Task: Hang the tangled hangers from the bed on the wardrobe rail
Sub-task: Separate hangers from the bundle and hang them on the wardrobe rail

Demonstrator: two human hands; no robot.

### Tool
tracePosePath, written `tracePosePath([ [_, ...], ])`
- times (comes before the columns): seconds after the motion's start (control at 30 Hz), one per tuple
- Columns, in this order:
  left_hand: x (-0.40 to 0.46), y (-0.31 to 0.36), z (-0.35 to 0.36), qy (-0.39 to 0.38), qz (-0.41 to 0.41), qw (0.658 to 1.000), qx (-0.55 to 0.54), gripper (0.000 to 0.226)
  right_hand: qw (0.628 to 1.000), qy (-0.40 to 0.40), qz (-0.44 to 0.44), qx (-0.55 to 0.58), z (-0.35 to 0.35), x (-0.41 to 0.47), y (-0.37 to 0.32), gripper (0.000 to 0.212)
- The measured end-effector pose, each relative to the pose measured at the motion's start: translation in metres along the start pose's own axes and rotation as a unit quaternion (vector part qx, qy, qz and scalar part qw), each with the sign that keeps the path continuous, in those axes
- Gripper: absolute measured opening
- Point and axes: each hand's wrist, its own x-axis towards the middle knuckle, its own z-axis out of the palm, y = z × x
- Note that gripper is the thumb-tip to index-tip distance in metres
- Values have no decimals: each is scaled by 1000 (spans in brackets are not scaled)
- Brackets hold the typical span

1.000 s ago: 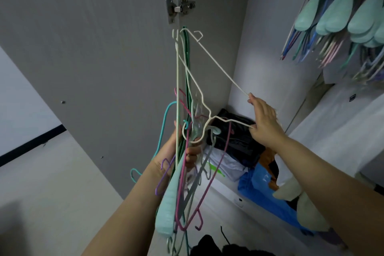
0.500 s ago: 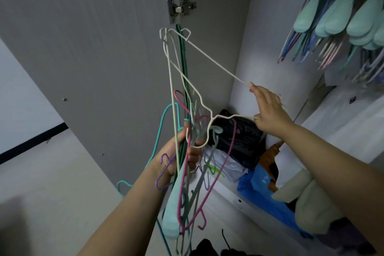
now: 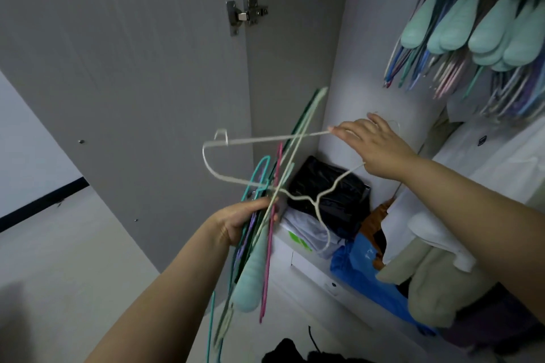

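Note:
My left hand (image 3: 247, 219) grips a tangled bunch of hangers (image 3: 267, 233): teal, pink, purple and green wire ones and a pale mint padded one that hangs below my fist. My right hand (image 3: 374, 146) holds a white wire hanger (image 3: 265, 140) by its long bar, out to the right of the bunch. That hanger lies almost level, its hook pointing down over the clothes. It still crosses the tilted bunch. Many hangers (image 3: 472, 35) hang at the top right inside the wardrobe; the rail itself is out of view.
The open grey wardrobe door (image 3: 118, 82) stands on the left, with a metal hinge (image 3: 246, 15) at its edge. Piled clothes fill the wardrobe bottom: a black bundle (image 3: 330, 194), a blue bag (image 3: 362, 268) and white and beige cloth (image 3: 436, 271).
My right hand has pulled the white hanger from upright to nearly level, out of the bunch. My left hand has dropped and the bunch now leans to the right.

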Motion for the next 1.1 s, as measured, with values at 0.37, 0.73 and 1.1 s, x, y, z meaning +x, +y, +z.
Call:
tracePosePath([
  [0.37, 19, 3, -33, -162, 40, 952, -256, 35, 968, -90, 151, 180, 55, -70, -1, 90],
  [0.73, 40, 44, -34, -284, -1, 926, -249, 18, 625, -20, 460, 631, 20, 0, -82, 47],
  [1.1, 52, 85, -28, -270, 14, 952, -146, 60, 391, 241, 497, 736, -139, 166, -9, 40],
])
